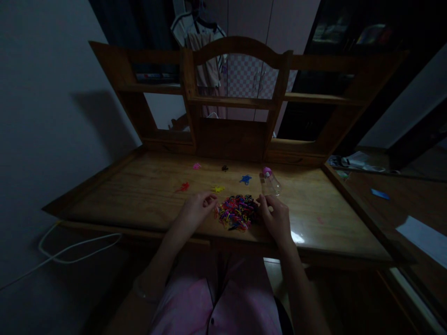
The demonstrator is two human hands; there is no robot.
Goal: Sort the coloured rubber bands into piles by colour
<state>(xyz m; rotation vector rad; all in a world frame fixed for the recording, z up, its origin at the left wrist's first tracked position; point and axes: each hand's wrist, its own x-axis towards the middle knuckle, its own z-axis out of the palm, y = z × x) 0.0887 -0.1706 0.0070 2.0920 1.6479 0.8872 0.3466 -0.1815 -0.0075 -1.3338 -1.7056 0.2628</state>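
Observation:
A heaped pile of small multicoloured loops (239,211), which look like hair elastics, lies near the desk's front edge. My left hand (199,207) is at the pile's left side, its fingers curled and thumb and fingertips close together. At the right side my right hand (275,215) touches the dark loops with bent, pinched fingers. Whatever either hand pinches is too small to make out. Beyond the pile lie small separate clusters: yellow loops (218,189), red loops (183,186), pink loops (196,165), black loops (225,168) and blue loops (246,179).
A clear bottle (273,185) with a pink cap lies on its side behind my right hand. The wooden desk (139,186) has a raised shelf frame (237,102) along its back. A white cable (77,249) loops at the front left.

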